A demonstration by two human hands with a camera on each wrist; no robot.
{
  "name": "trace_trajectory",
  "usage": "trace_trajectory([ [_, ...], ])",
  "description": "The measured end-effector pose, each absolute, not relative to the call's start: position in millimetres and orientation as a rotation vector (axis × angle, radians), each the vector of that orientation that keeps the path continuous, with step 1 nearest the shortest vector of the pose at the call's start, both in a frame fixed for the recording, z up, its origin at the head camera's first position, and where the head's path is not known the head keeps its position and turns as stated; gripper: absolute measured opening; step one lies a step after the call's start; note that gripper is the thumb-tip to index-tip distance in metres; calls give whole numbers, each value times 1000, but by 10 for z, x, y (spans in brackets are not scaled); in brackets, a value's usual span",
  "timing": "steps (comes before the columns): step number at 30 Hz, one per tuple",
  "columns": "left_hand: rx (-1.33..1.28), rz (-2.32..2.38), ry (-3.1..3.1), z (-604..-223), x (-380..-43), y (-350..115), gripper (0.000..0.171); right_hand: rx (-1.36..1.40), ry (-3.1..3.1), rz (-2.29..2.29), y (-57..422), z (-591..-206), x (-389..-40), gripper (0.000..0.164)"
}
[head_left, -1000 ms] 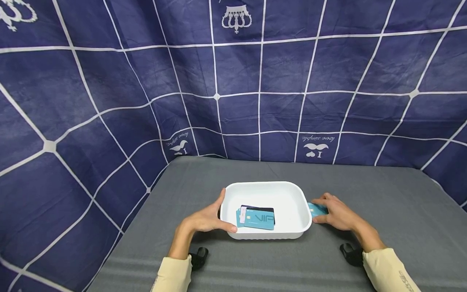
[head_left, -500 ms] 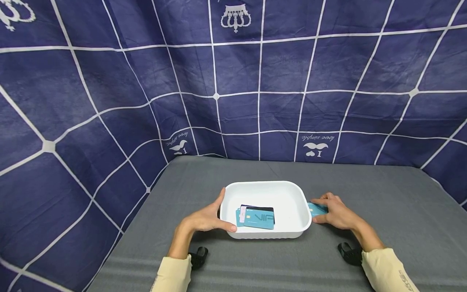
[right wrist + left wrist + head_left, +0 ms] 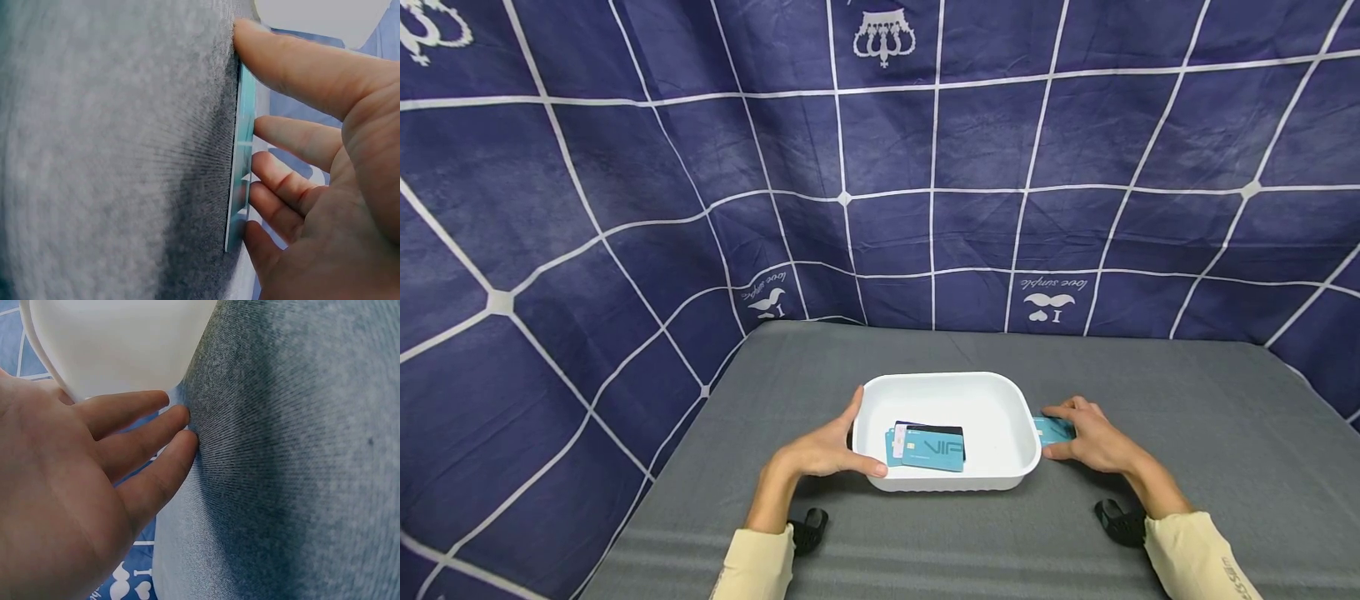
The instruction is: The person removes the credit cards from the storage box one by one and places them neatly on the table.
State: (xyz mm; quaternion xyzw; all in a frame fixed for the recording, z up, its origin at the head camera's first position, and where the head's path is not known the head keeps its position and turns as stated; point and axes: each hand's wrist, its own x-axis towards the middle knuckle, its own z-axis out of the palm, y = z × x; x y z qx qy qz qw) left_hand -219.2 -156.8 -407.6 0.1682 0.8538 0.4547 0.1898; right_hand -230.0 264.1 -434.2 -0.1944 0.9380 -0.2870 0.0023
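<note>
A white plastic tray sits on the grey cloth. Inside, toward its near left, lies a small overlapping pile of cards, topped by a light-blue "VIP" chip card. My left hand grips the tray's left end, thumb at the near rim and index finger along the far left side; the other fingers stretch low beside its outer wall. Just right of the tray, my right hand holds another light-blue chip card at its edges, thumb near and fingers far. That card is close to flat on the cloth, partly hidden by the hand.
Grey cloth covers the surface beneath the tray. A navy curtain with a white grid rises behind it and along the left side. Black straps are worn at both wrists, below cream sleeves.
</note>
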Motion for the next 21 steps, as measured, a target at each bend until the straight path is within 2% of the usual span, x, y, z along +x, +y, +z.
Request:
trace_trajectory([
  [13, 489, 1261, 2425, -4072, -2205, -1595, 135, -677, 2960, -831, 2610, -4286, -2301, 65],
  [21, 510, 1264, 2409, -4077, -2182, -1594, 135, -711, 3064, -1010, 2467, -4157, -2264, 46],
])
